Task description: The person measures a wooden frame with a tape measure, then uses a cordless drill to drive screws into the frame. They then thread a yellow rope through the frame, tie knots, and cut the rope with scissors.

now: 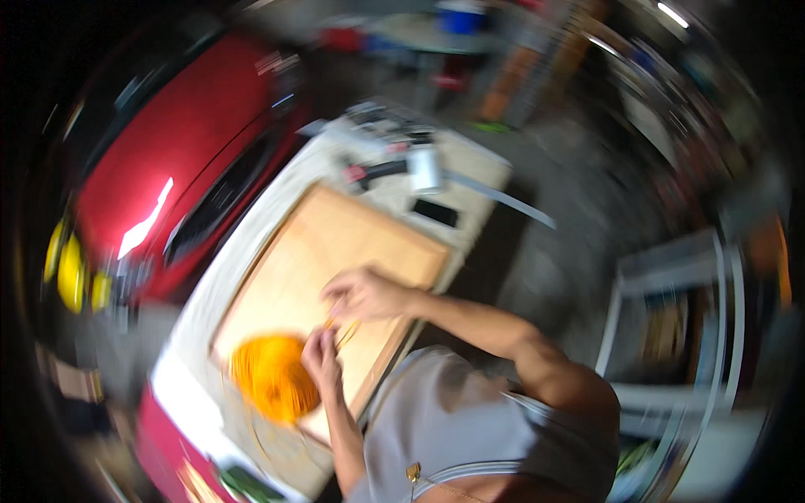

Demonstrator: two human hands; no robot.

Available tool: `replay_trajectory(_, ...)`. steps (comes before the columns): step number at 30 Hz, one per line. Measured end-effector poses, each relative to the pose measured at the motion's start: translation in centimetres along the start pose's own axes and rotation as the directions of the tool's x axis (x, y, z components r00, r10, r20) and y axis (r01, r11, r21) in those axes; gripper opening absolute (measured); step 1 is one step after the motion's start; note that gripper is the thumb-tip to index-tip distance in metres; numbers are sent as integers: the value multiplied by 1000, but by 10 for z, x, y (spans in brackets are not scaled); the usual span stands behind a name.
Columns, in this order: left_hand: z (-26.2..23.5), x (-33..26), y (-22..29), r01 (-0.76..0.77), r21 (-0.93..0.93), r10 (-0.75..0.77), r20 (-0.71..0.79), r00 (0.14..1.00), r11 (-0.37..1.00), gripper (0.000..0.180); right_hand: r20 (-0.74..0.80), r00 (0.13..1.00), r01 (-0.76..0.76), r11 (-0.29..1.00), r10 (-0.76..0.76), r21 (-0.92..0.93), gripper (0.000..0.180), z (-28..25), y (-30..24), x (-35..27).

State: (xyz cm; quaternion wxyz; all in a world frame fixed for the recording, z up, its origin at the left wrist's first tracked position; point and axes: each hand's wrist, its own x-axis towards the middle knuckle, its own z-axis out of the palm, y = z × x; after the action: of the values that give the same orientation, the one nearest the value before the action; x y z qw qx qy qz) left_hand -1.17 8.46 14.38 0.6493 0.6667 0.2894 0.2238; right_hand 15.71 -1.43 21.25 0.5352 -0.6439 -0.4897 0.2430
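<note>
A large ball of orange yarn (pixel 272 379) rests on the left near corner of a wooden panel with a raised rim (pixel 335 239). Just right of the ball, my left hand (pixel 321 359) is closed in a pinch on an orange yarn strand (pixel 347 334). My right hand (pixel 369 293) is slightly farther away, above the panel, with its fingers bent toward the left fingertips. It also appears to pinch the strand, though motion blurs its fingertips. A short loop of yarn hangs between and beside the two hands.
The panel lies on a pale table (pixel 272 243). At its far end are a white cylindrical container (pixel 424 170), a dark phone-like slab (pixel 435 213), a long metal strip (pixel 503 199) and blurred tools. A red car (pixel 189 126) stands left; a white metal frame (pixel 725 318) stands right.
</note>
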Motion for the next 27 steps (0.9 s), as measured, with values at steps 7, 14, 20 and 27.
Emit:
replay_trajectory(7, -8, -10, -10, -147, -116, 125, -180, 976, 982, 25, 180, 980, 65, 992, -83, 105, 18, 16, -33, 78)
replay_trajectory(14, -27, -29, -29, -20, -433, -45, -140, 989, 901, 30, 490, 850, 72, 964, -193, 255, 21, 112, -65, 152)
replay_trajectory(20, -43, -40, -57, 32, -486, -114, -141, 983, 873, 30, 629, 691, 286, 934, -356, 215, 22, 214, -89, 208)
replay_trajectory(27, -72, -54, -99, 113, -562, -199, -95, 975, 820, 24, 670, 610, 478, 871, -423, 114, 24, 342, -64, 260)
